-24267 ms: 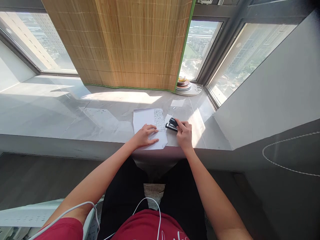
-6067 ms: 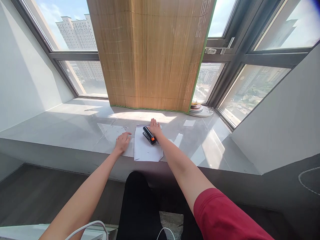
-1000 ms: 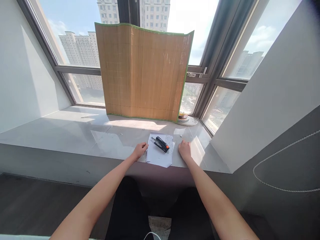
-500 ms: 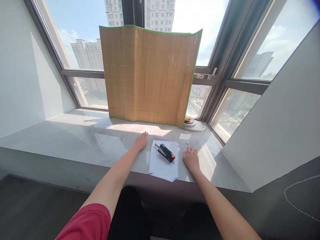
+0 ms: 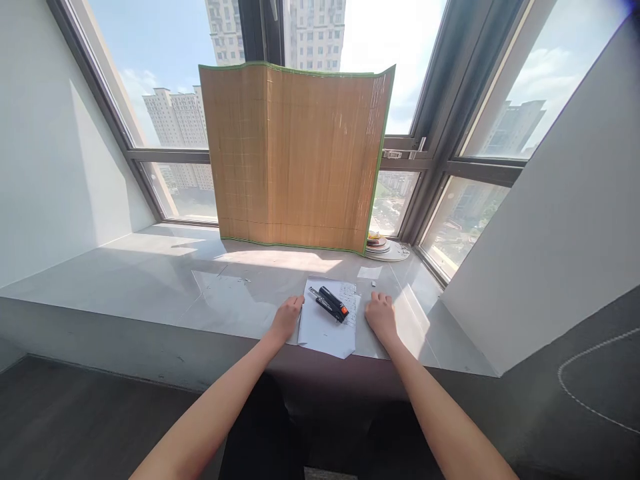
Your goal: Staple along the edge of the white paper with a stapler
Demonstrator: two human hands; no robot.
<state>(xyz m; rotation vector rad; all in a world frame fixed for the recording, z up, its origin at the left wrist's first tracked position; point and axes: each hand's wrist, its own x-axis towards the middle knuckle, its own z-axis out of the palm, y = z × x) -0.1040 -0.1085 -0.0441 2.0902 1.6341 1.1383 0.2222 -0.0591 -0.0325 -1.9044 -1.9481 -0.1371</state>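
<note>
My left hand [image 5: 288, 319] rests on the sill, its fingertips at the left edge of a white paper [image 5: 327, 339]. Its fingers are loosely bent, and I see nothing held in them; their undersides are hidden. On the paper lies a black stapler [image 5: 331, 304] with an orange-red patch at one end and its jaws spread. Printed marks show on the paper's right part. To the right of the paper, my right hand [image 5: 381, 315] lies palm down on the sill, fingers slightly apart and a little curled, apparently holding nothing. Neither hand touches the stapler.
A small pale piece [image 5: 373, 284] lies beyond my right hand. A bamboo mat [image 5: 300, 160] with green edging stands against the window. Stacked round plates or discs [image 5: 380, 247] sit by its right corner. Small scraps [image 5: 244, 281] lie on the sill [image 5: 150, 280] to the left.
My left hand has drawn back toward me and slightly right, to the paper's left edge. My right hand, the stapler and the paper stay put; the view has shifted slightly.
</note>
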